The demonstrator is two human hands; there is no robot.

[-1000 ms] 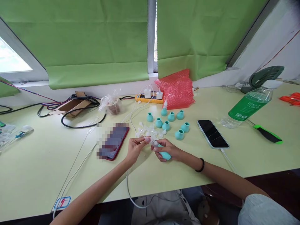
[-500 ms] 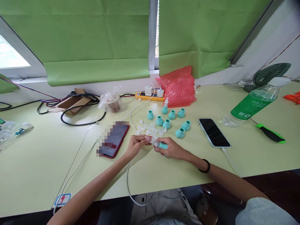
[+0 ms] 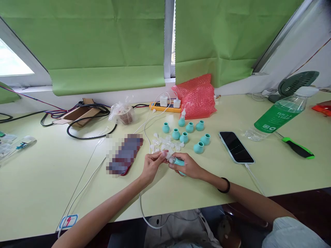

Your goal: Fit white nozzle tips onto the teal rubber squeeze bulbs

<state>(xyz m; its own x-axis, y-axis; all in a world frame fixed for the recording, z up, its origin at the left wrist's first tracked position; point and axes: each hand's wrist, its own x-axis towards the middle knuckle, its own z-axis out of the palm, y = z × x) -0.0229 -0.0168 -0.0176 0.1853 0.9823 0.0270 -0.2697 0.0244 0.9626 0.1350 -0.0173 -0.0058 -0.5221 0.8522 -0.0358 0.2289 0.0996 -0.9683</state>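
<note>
My right hand (image 3: 188, 166) is wrapped around a teal squeeze bulb (image 3: 179, 162), its end with a clear plastic piece pointing left. My left hand (image 3: 153, 165) pinches a small translucent plastic tip (image 3: 165, 154) right at that end; whether the two parts touch is hard to tell. Just behind my fingers lies a loose pile of translucent plastic pieces (image 3: 167, 141). Several more teal bulbs (image 3: 198, 147) stand beyond and to the right, mouths up. One of them, a teal bulb (image 3: 181, 121) at the back, has a clear nozzle in it.
Left of my hands lies a red-cased phone (image 3: 126, 158), and a white cable (image 3: 141, 203) runs nearby. To the right are a charging phone (image 3: 236, 147), a leaning bottle (image 3: 280, 115) and a screwdriver (image 3: 297, 147). A power strip (image 3: 170, 108) and red bubble wrap (image 3: 196, 98) sit behind.
My left hand has shifted slightly right, its fingers drawing closer around the translucent tip at the bulb's end. The bulb in my right hand has turned a little. The other items stay put.
</note>
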